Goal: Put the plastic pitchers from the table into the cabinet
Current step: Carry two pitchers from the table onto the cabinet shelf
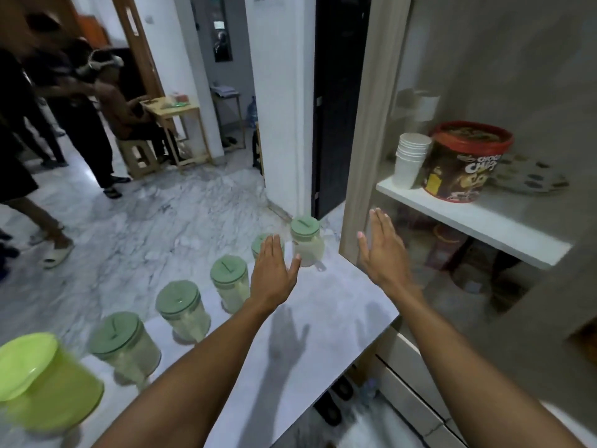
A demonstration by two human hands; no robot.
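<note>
Five clear plastic pitchers with round sage-green lids stand in a row along the left edge of the white marble-patterned table (339, 305), running from the near end to the far corner. The nearest pitcher (124, 345) stands just beside a lime-green plastic tub (42, 379) at the near left corner; the farthest pitcher (306, 242) stands at the far corner, close to the cabinet's glass door (484, 92). Another pitcher (260, 245) is mostly hidden behind the left hand (273, 270).

Both hands are spread flat, fingers extended, grasping nothing. The left hand hovers over the far end of the row; the right hand (382, 248) is raised near the lower edge of the cabinet door, though whether it touches the glass cannot be told. Behind the glass, a white cabinet shelf (468, 218) carries a stack of white paper cups (410, 160) and a red-rimmed cereal tub (465, 163).

The pitchers look stiff and thin-walled, probably light if empty; their pale cloudy look may be contents, so weight is uncertain. Smooth sides may slip, so the side handle or a wrap around the body below the lid seems the surest hold.
</note>
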